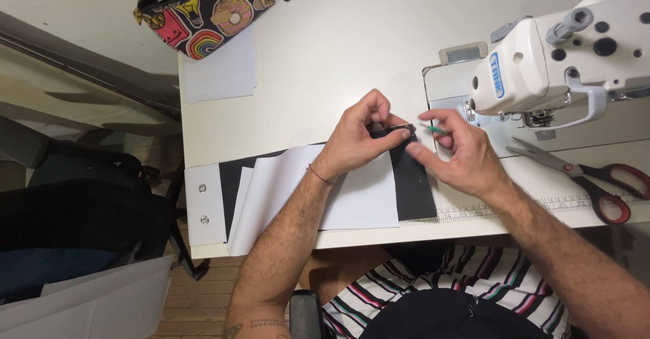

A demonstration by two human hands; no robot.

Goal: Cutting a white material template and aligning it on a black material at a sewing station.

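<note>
Left hand fingers pinched shut on the top edge of the black fabric strip, near the desk front edge. Right hand pinches a green-tipped pin at that edge. Pinning begun; sewing machine not yet in use, scissors idle.

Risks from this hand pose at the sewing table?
1. The right hand pinches a thin green-tipped pin close to the left hand fingertips: a prick seems possible.
2. The black fabric strip is held only at its top edge, so it may shift.
3. The scissors lie near the right forearm and could get nudged.
</note>
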